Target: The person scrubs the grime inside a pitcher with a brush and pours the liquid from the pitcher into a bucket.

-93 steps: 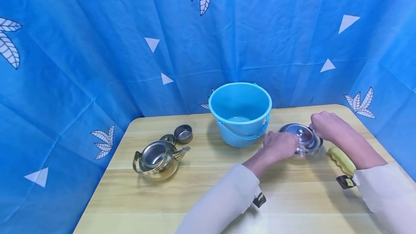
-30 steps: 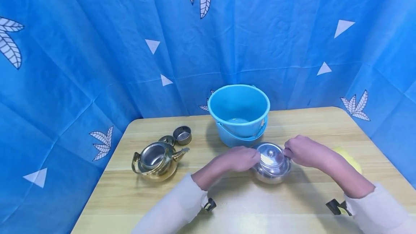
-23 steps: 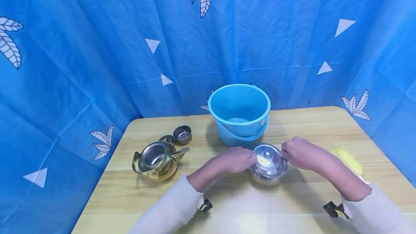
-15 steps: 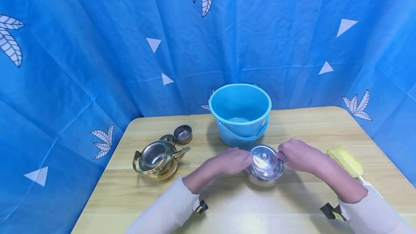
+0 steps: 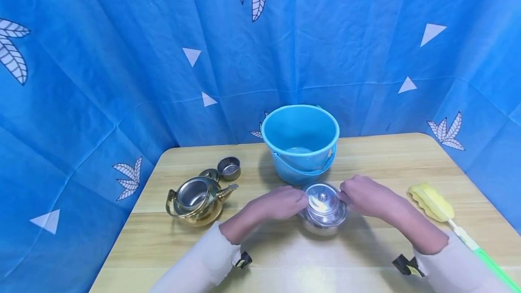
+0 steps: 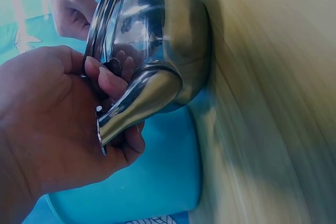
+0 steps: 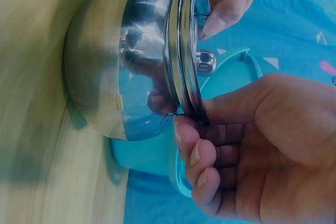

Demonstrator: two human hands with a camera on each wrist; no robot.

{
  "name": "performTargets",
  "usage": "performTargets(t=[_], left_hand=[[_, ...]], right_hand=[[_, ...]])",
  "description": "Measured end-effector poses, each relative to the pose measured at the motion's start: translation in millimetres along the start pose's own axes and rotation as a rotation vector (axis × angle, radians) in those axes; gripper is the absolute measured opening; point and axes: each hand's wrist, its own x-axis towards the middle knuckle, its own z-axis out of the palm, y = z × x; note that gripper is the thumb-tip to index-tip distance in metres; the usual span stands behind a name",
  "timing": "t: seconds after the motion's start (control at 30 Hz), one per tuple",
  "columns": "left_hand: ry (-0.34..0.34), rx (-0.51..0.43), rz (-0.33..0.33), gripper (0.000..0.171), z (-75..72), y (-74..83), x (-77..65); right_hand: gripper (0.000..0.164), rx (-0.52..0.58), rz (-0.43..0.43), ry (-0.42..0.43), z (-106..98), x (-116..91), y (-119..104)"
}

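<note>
A shiny steel teapot (image 5: 321,229) with its lid (image 5: 322,202) on stands between my two hands, in front of the bucket. In the left wrist view, my left hand (image 5: 281,202) pinches its rim beside the spout (image 6: 144,95), fingers curled about that spot. My right hand (image 5: 362,196) pinches the rim on the opposite side; in the right wrist view its thumb and curled fingers (image 7: 197,153) meet at the lid's edge. The teapot is upright, its base at or just above the tabletop; I cannot tell which.
A light blue bucket (image 5: 301,166) stands behind the teapot. At left are a gold teapot (image 5: 199,214) without its lid, a small lid (image 5: 210,174) and a steel strainer cup (image 5: 229,168). A yellow sponge brush (image 5: 431,201) with a green handle lies at right on the wooden table (image 5: 195,257).
Both hands have brought the steel teapot left and nearer from the right back of the table, lately only slowly leftward. The sponge brush has come out from under the right arm.
</note>
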Motion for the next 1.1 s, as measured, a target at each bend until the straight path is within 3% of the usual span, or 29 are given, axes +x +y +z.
performTargets(t=[1.1], left_hand=[[0.032, -0.008, -0.005, 0.036, -4.5, -24.4, -27.8]], right_hand=[[0.022, -0.082, -0.111, 0.061, 11.0, 14.6, -28.0]])
